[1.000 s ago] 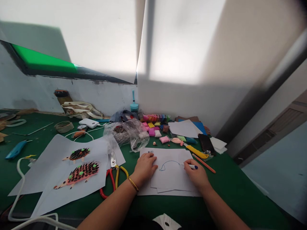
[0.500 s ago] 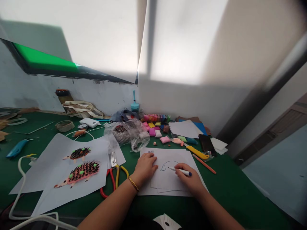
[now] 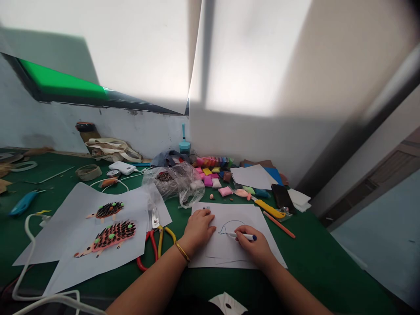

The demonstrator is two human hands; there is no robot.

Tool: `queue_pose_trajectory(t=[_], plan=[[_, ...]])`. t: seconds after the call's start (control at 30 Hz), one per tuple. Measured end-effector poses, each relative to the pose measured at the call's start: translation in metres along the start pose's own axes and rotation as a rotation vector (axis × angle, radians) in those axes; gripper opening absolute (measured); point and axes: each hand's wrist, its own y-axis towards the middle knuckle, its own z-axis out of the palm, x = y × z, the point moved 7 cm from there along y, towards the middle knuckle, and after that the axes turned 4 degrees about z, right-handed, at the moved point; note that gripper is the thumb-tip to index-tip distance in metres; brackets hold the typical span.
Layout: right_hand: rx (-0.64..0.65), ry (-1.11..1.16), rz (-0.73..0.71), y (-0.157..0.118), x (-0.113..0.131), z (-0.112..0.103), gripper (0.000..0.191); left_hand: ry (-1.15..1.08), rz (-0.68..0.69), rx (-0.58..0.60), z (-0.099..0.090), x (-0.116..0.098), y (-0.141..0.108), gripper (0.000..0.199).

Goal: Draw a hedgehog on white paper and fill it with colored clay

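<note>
White marker [image 3: 249,237] with a dark blue end lies nearly crosswise in the right hand [image 3: 259,249], tip towards the person's left, just beside the left end of a drawn outline [image 3: 233,220]. That hand is the nearer one, pinching the slim, smooth barrel between thumb and fingers; whether the tip touches the paper cannot be told. The thin line arches over and narrows to a small point at its left end.

The left hand [image 3: 197,227] rests flat on the left part of the white paper sheet [image 3: 223,249], thumb apart from the fingers, a gold-coloured bangle [image 3: 182,251] at the wrist. More paper shows beneath that sheet.

Right of the paper are an orange stick [image 3: 278,224] and a yellow utility knife [image 3: 268,207]; beyond it, a soft-looking pink packet [image 3: 225,191] and a crinkled clear plastic bag [image 3: 190,187]. To the left, two pink hedgehog figures [image 3: 114,237] bristle with dark, pointed spines and round green dots, all on a green tabletop [image 3: 315,249].
</note>
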Motion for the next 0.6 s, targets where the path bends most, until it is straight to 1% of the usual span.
queue_pose_trajectory(t=[0.33,0.47,0.6], plan=[[0.019,-0.002,-0.027,0.0006,0.0016,0.0021,0.032,0.002,0.000,0.001,0.0005,0.0005,0.0011,0.038],[0.003,-0.005,-0.020,-0.0001,0.0031,0.0012,0.034,0.000,-0.020,0.019,0.0006,0.0006,0.0012,0.038],[-0.024,-0.024,-0.019,0.0002,-0.0002,-0.0007,0.033,0.007,-0.007,0.001,-0.0001,0.0007,0.0009,0.038]])
